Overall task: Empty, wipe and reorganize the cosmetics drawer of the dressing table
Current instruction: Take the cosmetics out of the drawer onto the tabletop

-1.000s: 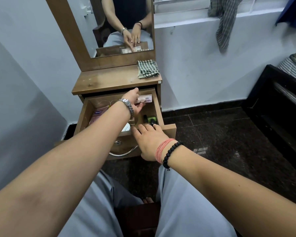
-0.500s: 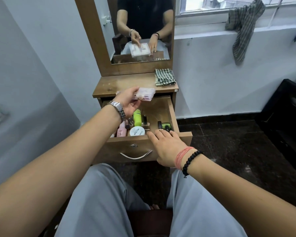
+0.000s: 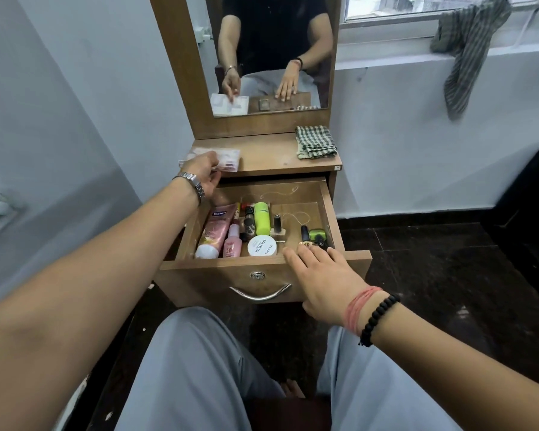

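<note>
The person's left hand [image 3: 203, 171] pinches a flat clear plastic box with pinkish contents [image 3: 227, 158] at its near edge, the box lying at the left end of the wooden desk top [image 3: 271, 154], apparently to park it outside the drawer. The right hand [image 3: 321, 275] lies flat with fingers straight on the front edge of the open wooden drawer [image 3: 218, 281], gripping nothing; it probably steadies the drawer while things come out.

Emptying looks barely begun, since most of the cosmetics are in the drawer. A pink tube with a white cap [image 3: 213, 233] lies along the left wall, a small pink bottle [image 3: 232, 242] just beside it. A lime-green bottle [image 3: 261, 217] lies further back, a round white jar [image 3: 262, 245] sits against the front wall, and dark nail-polish bottles [image 3: 305, 236] cluster near the right fingertips.

A folded green-checked cloth [image 3: 315, 141] waits at the right end of the desk top, likely kept ready for wiping.
</note>
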